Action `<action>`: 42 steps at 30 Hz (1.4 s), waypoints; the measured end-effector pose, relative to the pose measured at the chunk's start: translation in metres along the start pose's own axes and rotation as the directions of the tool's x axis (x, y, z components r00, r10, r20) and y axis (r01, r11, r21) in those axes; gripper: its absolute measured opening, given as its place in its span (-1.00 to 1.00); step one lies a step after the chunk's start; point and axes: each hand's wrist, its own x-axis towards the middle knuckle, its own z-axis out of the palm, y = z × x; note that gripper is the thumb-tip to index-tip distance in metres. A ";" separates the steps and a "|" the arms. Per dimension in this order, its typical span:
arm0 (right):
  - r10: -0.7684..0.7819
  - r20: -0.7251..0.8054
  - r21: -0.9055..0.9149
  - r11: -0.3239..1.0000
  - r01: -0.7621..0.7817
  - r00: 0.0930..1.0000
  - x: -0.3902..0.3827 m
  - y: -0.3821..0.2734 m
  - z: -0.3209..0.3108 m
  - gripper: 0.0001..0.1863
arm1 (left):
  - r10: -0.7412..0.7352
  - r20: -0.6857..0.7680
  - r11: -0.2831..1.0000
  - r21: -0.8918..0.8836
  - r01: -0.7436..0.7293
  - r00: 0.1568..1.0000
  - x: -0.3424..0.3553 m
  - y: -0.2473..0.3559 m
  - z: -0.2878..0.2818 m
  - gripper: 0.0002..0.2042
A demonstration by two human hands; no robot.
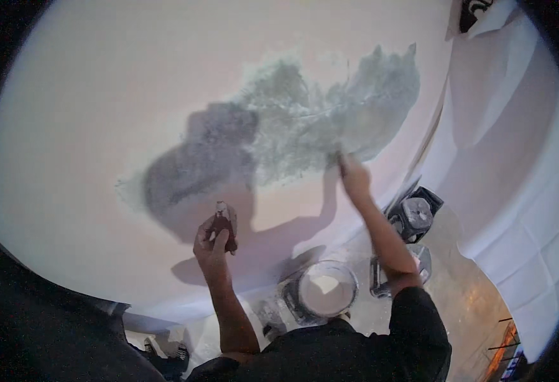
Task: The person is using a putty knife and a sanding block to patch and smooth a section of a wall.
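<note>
A pale pink wall [75, 127] carries a large irregular patch of grey-white filler [381, 102], with my shadow over its left part. My left hand [210, 242] is closed round a small dark-handled tool [227, 228] with a pale, smeared head, held out below the patch. My right hand [354, 175] is raised to the lower right edge of the patch, fingers closed on something dark and blurred that I cannot make out; whether it touches the wall I cannot tell.
Below stand a round bucket [352, 286] with pale material and two dusty black items [416, 213] on the speckled floor [458, 286]. White sheeting [518, 191] hangs at the right. Another person's feet [177, 353] show at lower left. An orange object [502, 340] lies at lower right.
</note>
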 end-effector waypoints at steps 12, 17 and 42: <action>0.015 -0.073 -0.099 0.995 -0.023 0.997 0.021 0.144 -0.062 -0.70 | 0.007 -0.224 0.997 0.071 0.009 0.975 -0.067 -0.063 0.172 -0.75; -0.381 -0.046 0.231 0.896 0.380 0.924 -0.010 0.148 -0.068 -0.57 | 0.019 0.008 0.997 0.070 -0.019 1.000 -0.086 -0.090 0.247 -0.79; -0.087 0.146 -0.024 0.995 0.092 0.985 0.130 0.243 -0.174 -0.68 | 0.229 -0.251 0.974 0.050 -0.223 0.941 -0.099 -0.048 0.216 -0.75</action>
